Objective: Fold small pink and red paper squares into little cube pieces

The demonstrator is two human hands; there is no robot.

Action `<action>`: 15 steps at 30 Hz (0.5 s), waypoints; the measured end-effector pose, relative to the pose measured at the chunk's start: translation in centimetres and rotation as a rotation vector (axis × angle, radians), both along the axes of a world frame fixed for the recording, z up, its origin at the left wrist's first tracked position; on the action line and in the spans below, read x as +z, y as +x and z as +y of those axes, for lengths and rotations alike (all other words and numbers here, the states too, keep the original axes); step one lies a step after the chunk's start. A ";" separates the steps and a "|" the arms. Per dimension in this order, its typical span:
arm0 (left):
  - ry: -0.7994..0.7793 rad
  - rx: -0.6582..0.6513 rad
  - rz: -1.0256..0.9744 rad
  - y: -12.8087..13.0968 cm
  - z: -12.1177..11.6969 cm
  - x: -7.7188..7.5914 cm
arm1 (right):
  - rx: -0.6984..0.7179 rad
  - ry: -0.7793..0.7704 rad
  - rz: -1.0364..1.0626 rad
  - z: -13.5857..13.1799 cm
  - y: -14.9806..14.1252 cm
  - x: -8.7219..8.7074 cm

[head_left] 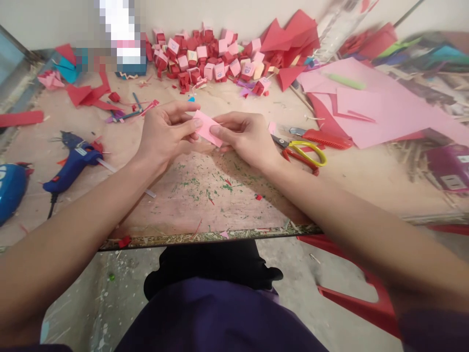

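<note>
A small piece of pink paper [208, 128] is held up over the table between both hands. My left hand [166, 128] pinches its left end between thumb and fingers. At the other end my right hand [245, 136] grips it, the thumb lying across the face of the paper. Fingertips behind the sheet are partly hidden. Just right of my right hand lie scissors [306, 151] with yellow and red handles, beside a red box cutter [326, 138]. A blue glue gun [75, 161] with a glue stick rests left of my left forearm.
A heap of small pink and red paper boxes [220, 56] stands at the back, with folded red paper [293, 41] beside it. Large pink sheets [388, 102] cover the right side. A blue object [12, 190] sits at far left. Scraps litter the tabletop [176, 210].
</note>
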State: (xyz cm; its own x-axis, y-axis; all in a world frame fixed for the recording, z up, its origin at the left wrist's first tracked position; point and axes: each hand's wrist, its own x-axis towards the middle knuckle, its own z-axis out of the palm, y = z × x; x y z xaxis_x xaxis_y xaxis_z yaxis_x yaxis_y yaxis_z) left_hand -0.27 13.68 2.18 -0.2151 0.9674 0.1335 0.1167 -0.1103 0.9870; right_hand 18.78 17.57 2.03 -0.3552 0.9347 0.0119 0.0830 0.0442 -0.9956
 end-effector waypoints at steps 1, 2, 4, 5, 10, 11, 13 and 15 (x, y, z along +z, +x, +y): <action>0.000 0.008 -0.014 0.0 -0.1 0.2 | -0.020 0.051 -0.012 -0.1 0.0 0.1; -0.008 0.014 -0.029 0.0 -0.2 0.3 | -0.030 0.095 -0.030 -0.1 0.0 0.2; -0.034 0.013 -0.059 0.1 -0.3 0.6 | -0.020 0.151 -0.076 -0.3 0.1 0.4; -0.040 0.009 -0.071 0.1 -0.4 0.6 | -0.003 0.165 -0.099 -0.3 0.1 0.5; -0.020 -0.025 -0.027 0.2 -0.3 0.7 | 0.102 0.151 -0.139 -0.4 0.0 0.6; -0.027 -0.033 0.000 0.2 -0.3 0.7 | 0.118 0.126 -0.130 -0.4 -0.1 0.5; -0.022 -0.037 0.037 0.1 -0.3 0.6 | 0.142 0.070 -0.091 -0.3 -0.1 0.3; 0.006 -0.033 0.029 0.1 -0.2 0.5 | 0.152 0.029 -0.039 -0.1 -0.2 0.1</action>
State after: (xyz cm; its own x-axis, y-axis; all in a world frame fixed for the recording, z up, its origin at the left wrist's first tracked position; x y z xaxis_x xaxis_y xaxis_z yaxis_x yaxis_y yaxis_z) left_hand -0.20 13.44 2.71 -0.1787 0.9732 0.1447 0.1416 -0.1201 0.9826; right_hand 18.61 17.44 2.15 -0.4928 0.8698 0.0220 0.1113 0.0882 -0.9899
